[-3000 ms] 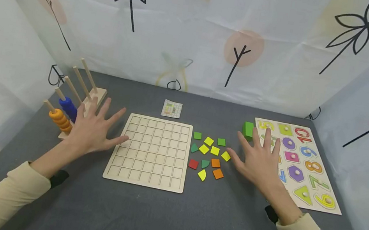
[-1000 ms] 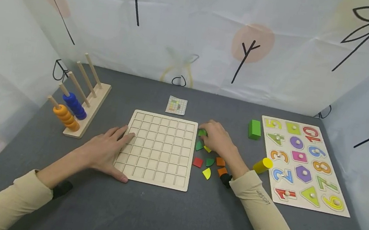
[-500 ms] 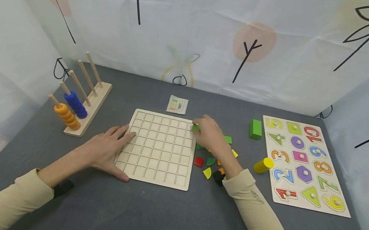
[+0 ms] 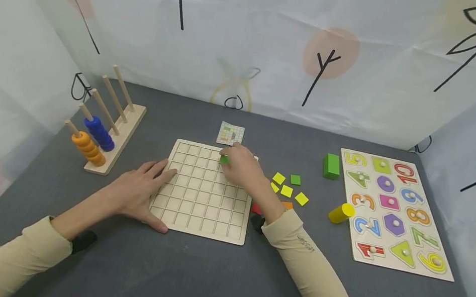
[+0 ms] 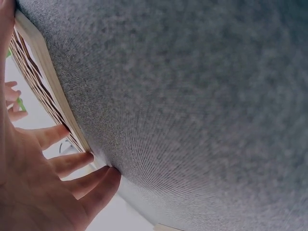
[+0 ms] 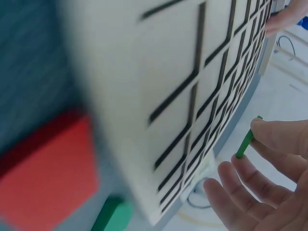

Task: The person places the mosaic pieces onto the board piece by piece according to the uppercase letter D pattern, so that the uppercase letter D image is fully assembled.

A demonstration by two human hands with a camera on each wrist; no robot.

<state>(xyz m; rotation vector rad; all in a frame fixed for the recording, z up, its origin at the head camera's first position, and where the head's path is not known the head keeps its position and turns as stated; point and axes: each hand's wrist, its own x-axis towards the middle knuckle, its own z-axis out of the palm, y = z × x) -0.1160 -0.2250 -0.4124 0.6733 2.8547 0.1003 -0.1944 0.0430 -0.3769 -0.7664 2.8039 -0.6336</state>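
Note:
A wooden grid board (image 4: pixel 199 210) lies flat on the dark grey table. My left hand (image 4: pixel 133 193) rests against its left side, fingers spread, with the thumb at the near corner. In the left wrist view, those fingers (image 5: pixel 77 163) touch the board's edge and the tabletop. Over the board's far rows, my right hand (image 4: pixel 242 168) holds a green square tile (image 4: pixel 224 159). The right wrist view shows the tile (image 6: pixel 246 142) pinched by its edges between thumb and fingers, above the grid. My right forearm partly covers a red tile (image 4: pixel 255 208) and orange pieces.
Several yellow tiles (image 4: pixel 287 191) and another green tile (image 4: pixel 295 179) lie right of the board. Behind it is a small pattern card (image 4: pixel 230 134). A peg stacker (image 4: pixel 128 128) stands left; a green block (image 4: pixel 331 166), yellow cylinder (image 4: pixel 341 213) and number puzzle (image 4: pixel 388 251) are right.
My left hand has come down onto the board's left side and stays there. My right hand went to the loose tiles, picked up a green square one and carried it left over the board.

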